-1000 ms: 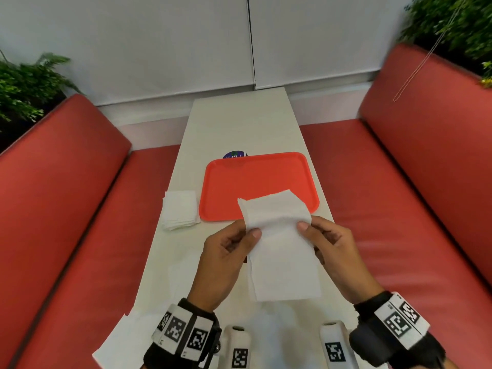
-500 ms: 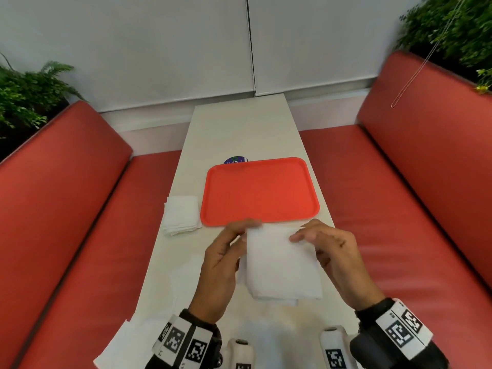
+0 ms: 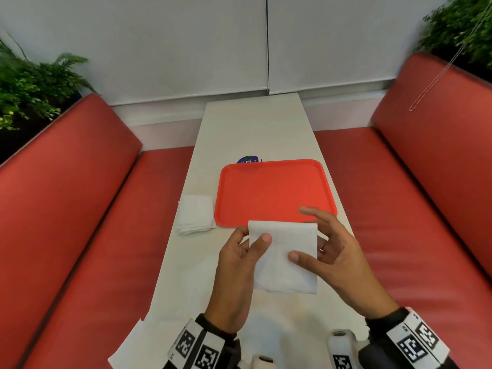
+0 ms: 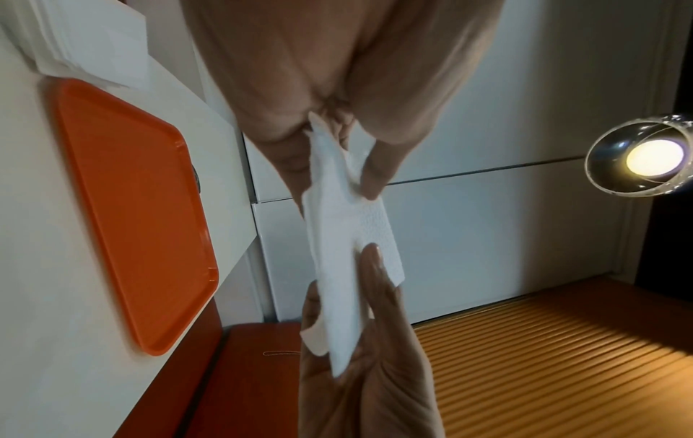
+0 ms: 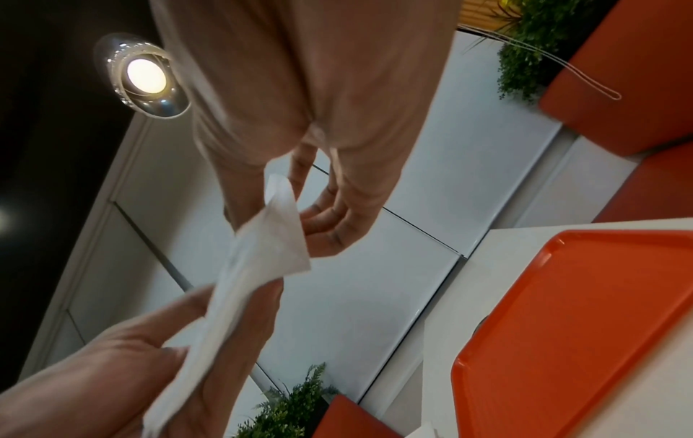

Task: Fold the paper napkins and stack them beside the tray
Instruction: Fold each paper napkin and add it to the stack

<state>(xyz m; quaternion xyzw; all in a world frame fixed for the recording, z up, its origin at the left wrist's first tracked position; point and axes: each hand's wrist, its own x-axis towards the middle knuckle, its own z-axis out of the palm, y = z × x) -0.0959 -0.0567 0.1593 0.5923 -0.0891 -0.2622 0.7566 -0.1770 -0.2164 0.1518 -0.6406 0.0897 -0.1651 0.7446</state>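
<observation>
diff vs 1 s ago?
The napkin, then long and open, is now folded in half, held up between left hand and right hand, the right's fingers looser. Unchanged: tray and folded stack left of it.

Diner booth: red benches, tray.

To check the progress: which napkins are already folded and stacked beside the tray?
The small folded pile lying left of the orange tray; the other napkin is off the table, held in both hands.
</observation>
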